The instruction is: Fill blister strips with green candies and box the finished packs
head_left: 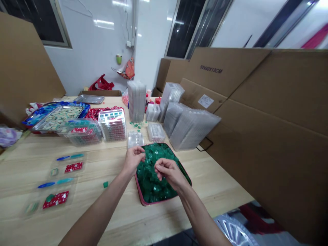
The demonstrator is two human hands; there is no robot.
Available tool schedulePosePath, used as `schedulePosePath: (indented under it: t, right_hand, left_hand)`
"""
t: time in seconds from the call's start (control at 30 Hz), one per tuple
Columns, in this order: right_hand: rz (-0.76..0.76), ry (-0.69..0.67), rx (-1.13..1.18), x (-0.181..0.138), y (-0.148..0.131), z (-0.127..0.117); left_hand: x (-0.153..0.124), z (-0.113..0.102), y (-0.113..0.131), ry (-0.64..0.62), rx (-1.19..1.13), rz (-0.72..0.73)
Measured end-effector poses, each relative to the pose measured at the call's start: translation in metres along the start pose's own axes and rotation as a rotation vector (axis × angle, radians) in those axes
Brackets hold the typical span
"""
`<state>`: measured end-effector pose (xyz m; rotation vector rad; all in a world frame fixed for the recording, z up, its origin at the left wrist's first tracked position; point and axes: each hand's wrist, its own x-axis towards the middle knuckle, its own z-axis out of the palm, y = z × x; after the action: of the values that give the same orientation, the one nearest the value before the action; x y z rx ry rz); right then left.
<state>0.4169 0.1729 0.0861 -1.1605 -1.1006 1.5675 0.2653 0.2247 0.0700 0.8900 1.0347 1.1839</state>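
Both hands work over the red-rimmed tray [142, 198] of green pieces [153, 177] near the tabletop's [115, 212] front edge: the left hand [133, 159] at its far-left corner, the right hand [167, 172] over its middle, fingers curled, pinching small green pieces. Bare wood lies left; cardboard sheets [269, 130] wall the right edge.

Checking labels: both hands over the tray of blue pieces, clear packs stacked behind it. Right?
Not quite: the pieces in the tray are green, not blue. The head view shows both the left hand and right hand over that tray, with clear packs stacked behind it.
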Motion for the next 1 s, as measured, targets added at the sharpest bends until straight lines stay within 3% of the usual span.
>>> schedulePosePath:
  t: [0.13, 0.33, 0.47, 0.77, 0.87, 1.0]
  right_hand:
    - [-0.005, -0.013, 0.127, 0.015, -0.006, -0.008]
    - [-0.042, -0.053, 0.184, 0.026, 0.001, -0.009]
    - [-0.107, -0.022, 0.186, 0.025, 0.005, -0.011]
    - [-0.254, 0.197, -0.032, 0.019, 0.006, -0.008]
    - [-0.335, 0.229, -0.223, 0.015, 0.007, -0.002]
    - [-0.531, 0.271, -0.652, 0.01, 0.011, 0.005]
  left_hand:
    - [-0.002, 0.001, 0.004, -0.047, 0.002, -0.024]
    - [-0.02, 0.005, -0.002, -0.269, -0.201, -0.17]
    - [-0.022, 0.005, -0.005, -0.349, -0.283, -0.202]
    - [-0.033, 0.017, -0.009, -0.221, -0.275, -0.029]
    - [-0.035, 0.021, -0.01, -0.146, -0.235, 0.007]
    - [-0.036, 0.023, -0.013, -0.075, -0.182, 0.034]
